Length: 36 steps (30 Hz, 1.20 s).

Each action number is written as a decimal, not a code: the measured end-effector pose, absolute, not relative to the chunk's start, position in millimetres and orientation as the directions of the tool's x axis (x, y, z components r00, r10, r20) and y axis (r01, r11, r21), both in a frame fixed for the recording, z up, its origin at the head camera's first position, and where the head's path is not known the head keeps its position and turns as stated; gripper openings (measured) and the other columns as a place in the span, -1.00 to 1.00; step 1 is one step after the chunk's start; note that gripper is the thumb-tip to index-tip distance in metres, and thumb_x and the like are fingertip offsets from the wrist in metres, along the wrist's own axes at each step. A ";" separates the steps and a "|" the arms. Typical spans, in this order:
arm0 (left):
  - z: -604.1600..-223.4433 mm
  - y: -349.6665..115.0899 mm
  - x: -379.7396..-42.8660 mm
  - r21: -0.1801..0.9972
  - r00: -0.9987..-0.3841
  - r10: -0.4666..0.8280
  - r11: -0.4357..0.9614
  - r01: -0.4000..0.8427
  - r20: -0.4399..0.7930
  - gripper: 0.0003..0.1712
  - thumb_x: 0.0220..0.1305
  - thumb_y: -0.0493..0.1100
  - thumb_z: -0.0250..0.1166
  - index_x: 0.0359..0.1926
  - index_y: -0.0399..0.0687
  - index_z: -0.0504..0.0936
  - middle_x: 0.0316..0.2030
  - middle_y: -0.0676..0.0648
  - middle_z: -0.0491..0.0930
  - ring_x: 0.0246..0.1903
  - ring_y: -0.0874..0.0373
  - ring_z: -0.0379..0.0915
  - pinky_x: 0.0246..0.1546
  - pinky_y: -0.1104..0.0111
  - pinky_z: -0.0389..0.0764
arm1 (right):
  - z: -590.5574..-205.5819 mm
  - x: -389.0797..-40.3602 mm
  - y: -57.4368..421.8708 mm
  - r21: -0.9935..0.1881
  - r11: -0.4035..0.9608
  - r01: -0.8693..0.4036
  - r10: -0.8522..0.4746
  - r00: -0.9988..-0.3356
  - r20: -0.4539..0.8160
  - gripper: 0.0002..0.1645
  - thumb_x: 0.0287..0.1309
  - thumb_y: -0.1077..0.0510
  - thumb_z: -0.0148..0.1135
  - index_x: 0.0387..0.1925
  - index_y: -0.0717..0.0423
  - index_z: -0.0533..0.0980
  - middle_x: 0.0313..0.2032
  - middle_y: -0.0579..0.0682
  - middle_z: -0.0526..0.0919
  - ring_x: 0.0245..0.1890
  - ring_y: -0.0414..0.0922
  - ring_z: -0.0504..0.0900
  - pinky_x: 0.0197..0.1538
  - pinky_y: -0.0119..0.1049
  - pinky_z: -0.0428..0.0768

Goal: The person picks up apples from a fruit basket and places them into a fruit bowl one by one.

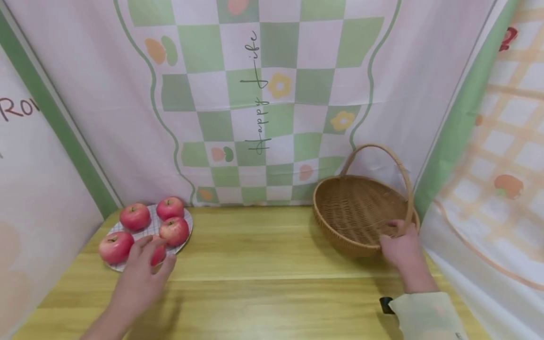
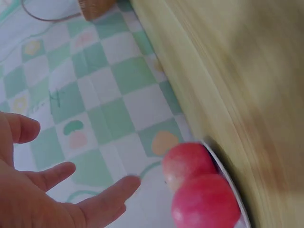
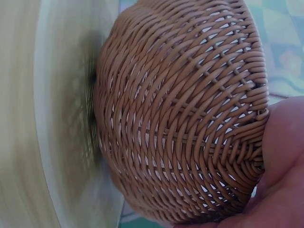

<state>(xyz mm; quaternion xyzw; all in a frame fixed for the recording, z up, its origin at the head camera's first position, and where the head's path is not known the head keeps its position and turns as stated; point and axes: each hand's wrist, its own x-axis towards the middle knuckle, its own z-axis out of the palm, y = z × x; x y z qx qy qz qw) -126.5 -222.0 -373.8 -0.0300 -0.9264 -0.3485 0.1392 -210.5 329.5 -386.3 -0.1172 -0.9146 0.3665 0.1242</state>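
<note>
On the left of the table, several red apples (image 1: 135, 217) sit on a checked plate (image 1: 190, 222). My left hand (image 1: 142, 283) is over the near side of that plate, fingers spread and slightly bent, partly hiding the closest apple (image 1: 158, 255). The left wrist view shows the same hand (image 2: 61, 194) with a gap between its fingers and two apples (image 2: 206, 202). At the right, my right hand (image 1: 401, 248) grips the near rim of a brown wicker basket (image 1: 357, 208), by the foot of its arched handle. The right wrist view shows the thumb against the woven rim (image 3: 259, 95).
A checkered cloth (image 1: 280, 118) hangs behind the wooden table (image 1: 255, 255). White panels with green edging (image 1: 63, 137) close off the left, and a patterned curtain (image 1: 493, 189) hangs at the right. A small black object (image 1: 386, 305) shows beside my right sleeve.
</note>
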 end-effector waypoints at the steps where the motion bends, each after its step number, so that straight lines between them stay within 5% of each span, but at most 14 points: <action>1: -373.4 -219.9 -125.1 0.652 -0.961 -0.035 0.741 0.159 0.274 -0.42 0.46 0.03 0.17 0.28 -0.30 0.41 0.32 -0.42 0.11 0.07 -0.37 0.42 -0.01 -0.16 0.54 | -386.0 -211.9 333.3 -0.709 0.694 0.126 0.311 -0.940 0.138 -0.41 0.23 0.23 0.06 0.27 0.39 0.30 0.11 0.48 0.21 -0.22 0.23 0.42 -0.36 -0.10 0.46; 7: -370.3 -209.2 -116.7 0.701 -0.965 0.008 0.686 0.195 0.261 -0.42 0.47 0.02 0.18 0.29 -0.31 0.42 0.32 -0.34 0.15 0.16 -0.29 0.32 -0.07 -0.05 0.61 | -384.8 -216.8 349.7 -0.716 0.681 0.155 0.354 -0.925 0.136 -0.42 0.23 0.21 0.11 0.25 0.38 0.33 0.16 0.48 0.26 -0.08 0.25 0.39 -0.23 -0.07 0.44; 14: -371.4 -201.8 -114.3 0.678 -0.959 0.023 0.702 0.217 0.283 -0.48 0.49 0.01 0.16 0.25 -0.29 0.48 0.28 -0.31 0.21 0.12 -0.22 0.37 -0.11 -0.01 0.63 | -388.1 -216.5 366.2 -0.681 0.708 0.186 0.363 -0.923 0.126 -0.38 0.28 0.15 0.08 0.31 0.35 0.29 -0.05 0.37 0.42 -0.17 0.22 0.45 -0.28 -0.06 0.45; 19: -374.5 -195.6 -117.0 0.617 -0.957 0.048 0.755 0.223 0.287 -0.44 0.49 0.10 0.12 0.23 -0.25 0.50 0.29 -0.32 0.22 -0.07 -0.15 0.52 -0.11 -0.06 0.60 | -388.9 -212.8 371.5 -0.700 0.682 0.210 0.396 -0.912 0.112 -0.34 0.26 0.13 0.09 0.34 0.32 0.28 0.06 0.43 0.39 -0.10 0.26 0.42 -0.21 -0.03 0.43; 22: -375.1 -191.1 -119.5 0.570 -0.953 0.063 0.789 0.229 0.296 -0.42 0.50 0.14 0.10 0.23 -0.24 0.51 0.28 -0.32 0.25 -0.15 -0.10 0.55 -0.07 -0.14 0.54 | -386.3 -209.8 372.0 -0.719 0.656 0.231 0.414 -0.906 0.087 -0.28 0.24 0.12 0.11 0.37 0.34 0.23 -0.05 0.41 0.43 -0.21 0.20 0.46 -0.31 -0.10 0.43; 28: -376.8 -180.1 -122.2 0.554 -0.949 0.084 0.795 0.247 0.303 -0.42 0.51 0.16 0.06 0.23 -0.23 0.52 0.29 -0.31 0.26 0.08 -0.27 0.45 0.02 -0.23 0.46 | -384.3 -207.2 376.7 -0.724 0.643 0.249 0.450 -0.888 0.094 -0.22 0.24 0.10 0.14 0.39 0.40 0.18 0.14 0.54 0.36 -0.03 0.31 0.42 -0.10 0.11 0.45; 34: -377.6 -168.3 -127.4 0.577 -0.950 0.088 0.776 0.254 0.300 -0.42 0.52 0.18 0.03 0.22 -0.18 0.54 0.33 -0.31 0.26 0.05 -0.26 0.48 0.02 -0.24 0.46 | -379.9 -204.5 379.0 -0.725 0.649 0.230 0.464 -0.875 0.138 -0.22 0.22 0.09 0.18 0.34 0.45 0.21 0.18 0.50 0.37 0.08 0.35 0.39 0.01 0.20 0.42; 36: -377.6 -164.3 -131.0 0.570 -0.947 0.093 0.779 0.261 0.307 -0.44 0.52 0.16 0.05 0.22 -0.17 0.54 0.32 -0.33 0.27 0.09 -0.28 0.44 0.03 -0.25 0.45 | -373.7 -201.7 373.7 -0.762 0.607 0.226 0.497 -0.856 0.143 -0.08 0.21 0.07 0.21 0.45 0.37 0.06 0.30 0.48 0.23 0.20 0.37 0.28 0.14 0.24 0.36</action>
